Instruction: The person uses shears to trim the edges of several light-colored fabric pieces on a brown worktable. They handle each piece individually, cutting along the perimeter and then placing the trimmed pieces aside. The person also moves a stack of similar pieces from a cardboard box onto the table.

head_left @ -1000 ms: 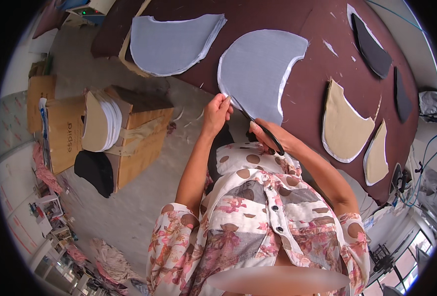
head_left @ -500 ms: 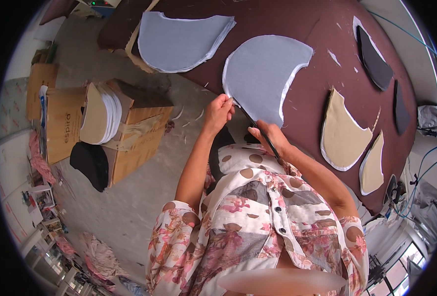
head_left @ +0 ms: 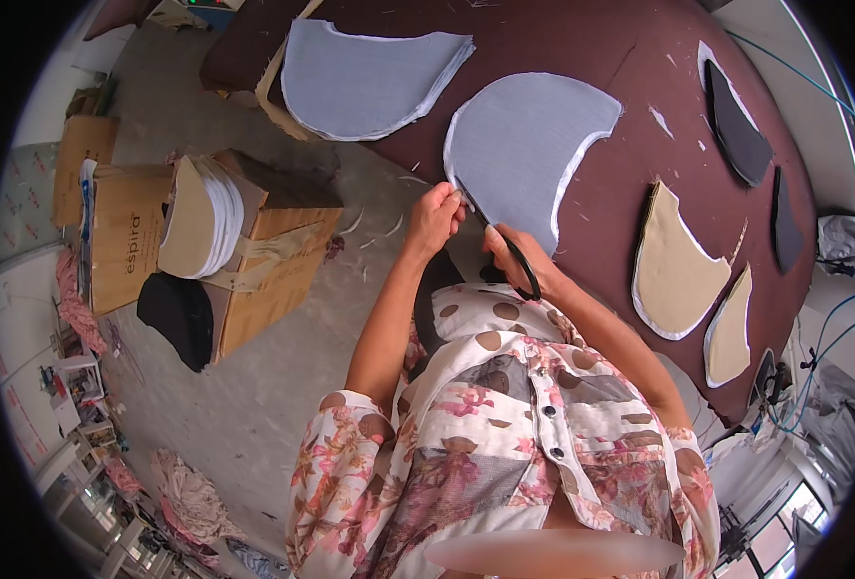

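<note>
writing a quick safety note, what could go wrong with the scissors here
The left hand pinches at the edge of the grey piece, close to the tips of the black scissors, so a fingertip could get nicked. The blades also lie right by the piece's rim, so a slip might cut into the grey fabric.

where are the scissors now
In the head view, the scissors are in the right hand, at the lower-left edge of the nearer gray fabric panel.

Grey-blue panel (head_left: 529, 154) — white-edged, black scissors (head_left: 528, 264), maroon table (head_left: 606, 227), white blouse (head_left: 476, 400) — pink florals, brown dots
</note>
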Available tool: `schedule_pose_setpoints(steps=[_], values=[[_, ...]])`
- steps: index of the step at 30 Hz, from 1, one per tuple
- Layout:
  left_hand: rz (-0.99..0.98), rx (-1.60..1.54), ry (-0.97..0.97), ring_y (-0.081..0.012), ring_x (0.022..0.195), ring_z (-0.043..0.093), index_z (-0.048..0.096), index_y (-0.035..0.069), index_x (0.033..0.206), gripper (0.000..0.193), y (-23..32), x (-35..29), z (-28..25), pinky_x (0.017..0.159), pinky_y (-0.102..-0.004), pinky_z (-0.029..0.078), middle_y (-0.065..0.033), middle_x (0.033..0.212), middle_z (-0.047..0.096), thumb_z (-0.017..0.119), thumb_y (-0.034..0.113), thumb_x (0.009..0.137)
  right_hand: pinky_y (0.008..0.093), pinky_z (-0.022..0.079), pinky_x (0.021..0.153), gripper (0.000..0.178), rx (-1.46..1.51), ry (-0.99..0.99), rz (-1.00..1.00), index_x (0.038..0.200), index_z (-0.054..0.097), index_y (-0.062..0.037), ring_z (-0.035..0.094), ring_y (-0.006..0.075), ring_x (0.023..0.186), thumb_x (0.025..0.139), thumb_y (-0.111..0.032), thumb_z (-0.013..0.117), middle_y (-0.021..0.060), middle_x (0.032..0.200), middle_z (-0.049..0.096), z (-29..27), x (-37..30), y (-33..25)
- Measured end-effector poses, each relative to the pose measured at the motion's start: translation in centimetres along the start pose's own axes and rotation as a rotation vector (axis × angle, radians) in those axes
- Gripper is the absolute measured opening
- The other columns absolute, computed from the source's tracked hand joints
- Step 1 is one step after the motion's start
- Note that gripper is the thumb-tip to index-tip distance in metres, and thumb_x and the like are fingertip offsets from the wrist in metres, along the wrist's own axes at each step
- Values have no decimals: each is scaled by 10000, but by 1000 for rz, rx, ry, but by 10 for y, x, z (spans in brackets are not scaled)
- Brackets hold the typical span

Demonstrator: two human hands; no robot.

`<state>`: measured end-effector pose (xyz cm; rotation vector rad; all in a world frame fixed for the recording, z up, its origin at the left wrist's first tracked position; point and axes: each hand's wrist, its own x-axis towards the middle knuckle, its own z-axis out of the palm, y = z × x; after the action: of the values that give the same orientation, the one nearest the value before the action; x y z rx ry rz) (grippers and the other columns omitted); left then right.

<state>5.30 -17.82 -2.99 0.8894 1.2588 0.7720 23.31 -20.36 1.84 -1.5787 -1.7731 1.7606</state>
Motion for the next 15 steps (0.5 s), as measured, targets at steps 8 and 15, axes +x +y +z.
schedule_pose_setpoints(steps=[8,15], values=[[-38,-14,-12,-25,458,407,497,92,798,196,2,4,-2,378,-174,282,25,630,502,443,219,937,396,428,550,597,125,38,-58,893,520,37,523,278,551,921,-533,344,165,655,528,8,-3,15],[-35,-23,-16,-26,451,405,495,89,776,206,6,3,-1,376,-175,287,25,613,497,446,211,934,271,378,399,609,338,-75,107,892,520,16,472,133,479,919,-559,321,38,604,440,2,9,-5]])
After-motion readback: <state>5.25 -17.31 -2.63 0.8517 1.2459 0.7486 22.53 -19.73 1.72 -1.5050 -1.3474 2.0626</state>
